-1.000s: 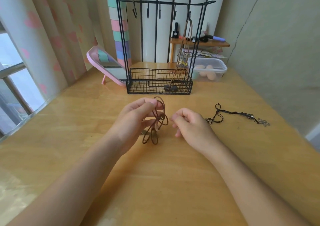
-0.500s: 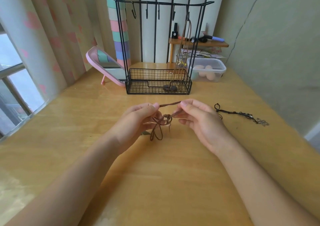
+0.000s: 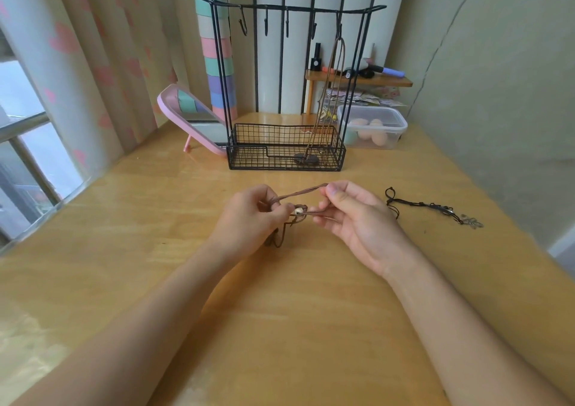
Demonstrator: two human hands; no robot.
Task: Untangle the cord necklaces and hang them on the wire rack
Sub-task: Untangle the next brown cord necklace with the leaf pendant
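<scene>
While we untangle, item in hand: brown cord necklace (image 3: 300,191), stretched between our left hand (image 3: 252,215) and right hand (image 3: 351,215), both pinching it. Next, we judge: loosen its knot, then hang it on the wire rack (image 3: 249,156) beyond both hands.

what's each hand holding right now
Left hand: closed, pinching the brown cord necklace.
Right hand: closed, pinching the same necklace at its other end.

We look down and forward from head height, close over the wooden table (image 3: 311,327), facing the wire rack (image 3: 287,144).
</scene>
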